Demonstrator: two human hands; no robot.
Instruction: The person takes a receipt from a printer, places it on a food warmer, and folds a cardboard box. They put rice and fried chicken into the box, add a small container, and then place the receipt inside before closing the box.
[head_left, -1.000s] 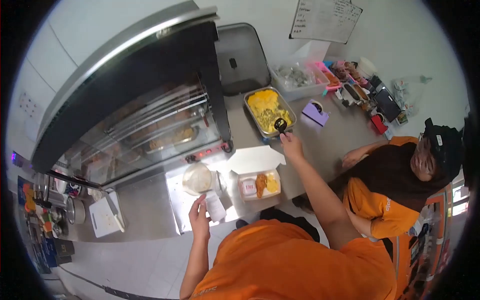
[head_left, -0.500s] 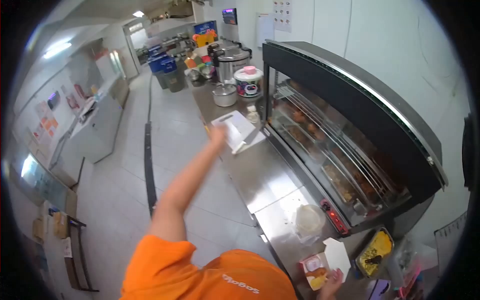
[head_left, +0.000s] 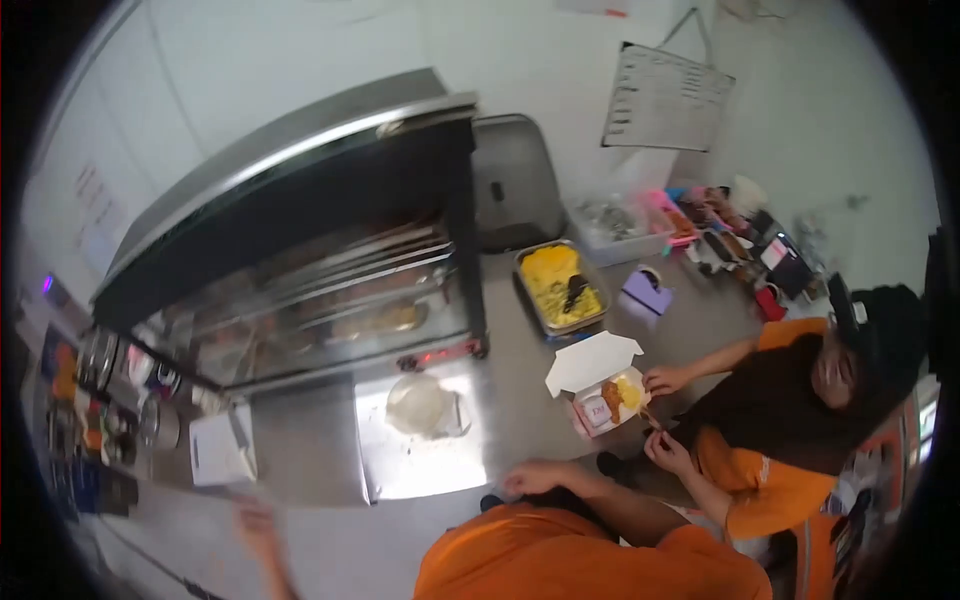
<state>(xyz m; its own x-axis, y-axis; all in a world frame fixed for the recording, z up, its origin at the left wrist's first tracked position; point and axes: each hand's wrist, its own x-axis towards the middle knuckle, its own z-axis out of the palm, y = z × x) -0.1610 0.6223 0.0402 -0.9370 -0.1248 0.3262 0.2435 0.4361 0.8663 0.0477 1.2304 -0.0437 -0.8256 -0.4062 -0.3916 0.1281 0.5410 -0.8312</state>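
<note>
My left hand (head_left: pixel 256 522) is low on the left, smeared by motion, beside the counter's front edge; its fingers cannot be made out. Nearest to it lies a white cutting board (head_left: pixel 222 450) with a knife-like handle on it. My right hand (head_left: pixel 535 478) is in front of my orange shirt at the counter edge. Its fingers are bent and partly hidden, with a small dark shape beside them; no held thing can be made out. On the counter a clear plastic bag or lid (head_left: pixel 420 405) lies on the bright steel.
A co-worker (head_left: pixel 770 420) stands at the right, both hands at an open meal box (head_left: pixel 605 400) with fried chicken and yellow rice. Behind are a rice tray (head_left: pixel 560 285), a purple box (head_left: pixel 648 292) and a plastic tub (head_left: pixel 620 235). A heated display cabinet (head_left: pixel 300 260) fills the left.
My view has swung to the right, bringing the co-worker into sight. My left hand has come away from the cutting board, where it was reaching.
</note>
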